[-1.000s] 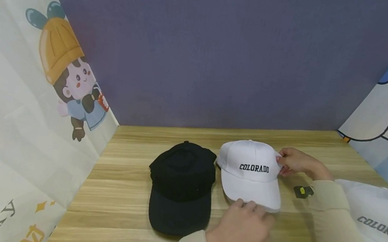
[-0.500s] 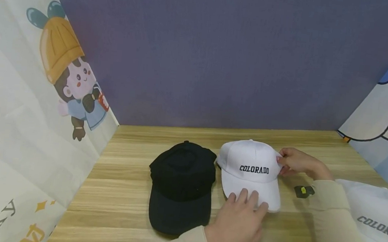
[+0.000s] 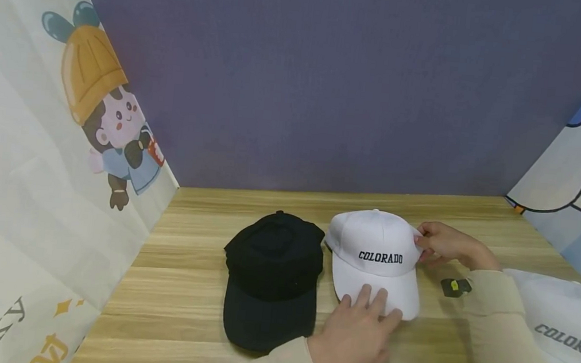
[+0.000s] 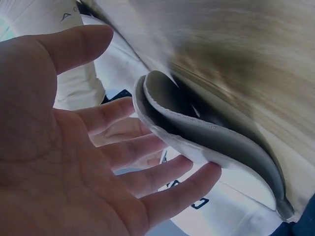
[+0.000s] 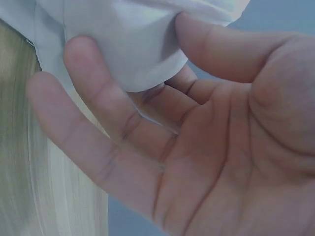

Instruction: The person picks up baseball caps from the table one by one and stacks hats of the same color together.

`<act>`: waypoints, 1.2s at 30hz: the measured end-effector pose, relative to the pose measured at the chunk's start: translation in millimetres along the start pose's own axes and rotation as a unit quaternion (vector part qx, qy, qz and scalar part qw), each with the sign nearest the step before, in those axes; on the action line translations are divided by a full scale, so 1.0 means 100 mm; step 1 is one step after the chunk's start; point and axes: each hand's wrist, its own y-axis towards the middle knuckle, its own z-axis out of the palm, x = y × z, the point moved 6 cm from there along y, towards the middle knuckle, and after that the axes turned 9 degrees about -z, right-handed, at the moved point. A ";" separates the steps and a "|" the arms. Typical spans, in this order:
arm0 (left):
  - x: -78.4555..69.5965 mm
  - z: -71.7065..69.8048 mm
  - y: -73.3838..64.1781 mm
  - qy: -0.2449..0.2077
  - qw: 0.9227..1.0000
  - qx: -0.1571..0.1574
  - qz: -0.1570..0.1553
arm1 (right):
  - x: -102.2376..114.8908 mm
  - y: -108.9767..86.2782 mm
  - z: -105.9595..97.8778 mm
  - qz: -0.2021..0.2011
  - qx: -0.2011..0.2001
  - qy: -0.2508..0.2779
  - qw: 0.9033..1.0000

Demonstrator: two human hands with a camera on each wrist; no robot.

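tabletop (image 3: 193,225): white cap (image 3: 373,232), black lettering (image 3: 380,257); left fingers (image 3: 363,301) apart on brim (image 3: 400,292), right fingers (image 3: 429,229) pinching side (image 3: 410,238)

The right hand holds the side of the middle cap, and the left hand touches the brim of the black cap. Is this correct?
Not entirely: the left hand touches the brim of the white middle cap, not of the black cap, as the head view shows. The right hand holds the middle cap's side.
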 end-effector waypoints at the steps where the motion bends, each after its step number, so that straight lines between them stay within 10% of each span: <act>1: 0.00 0.01 0.01 -0.002 1.000 0.005 0.000 | 0.00 -0.01 0.00 -0.001 0.000 0.001 1.000; 21: 0.03 0.13 0.06 -0.023 0.999 0.022 -0.008 | 0.10 -0.15 -0.16 -0.030 -0.027 -0.036 0.999; 36: 0.03 0.10 0.03 -0.013 1.000 0.025 -0.005 | 0.45 -0.71 -0.49 -0.080 -0.122 -0.120 0.982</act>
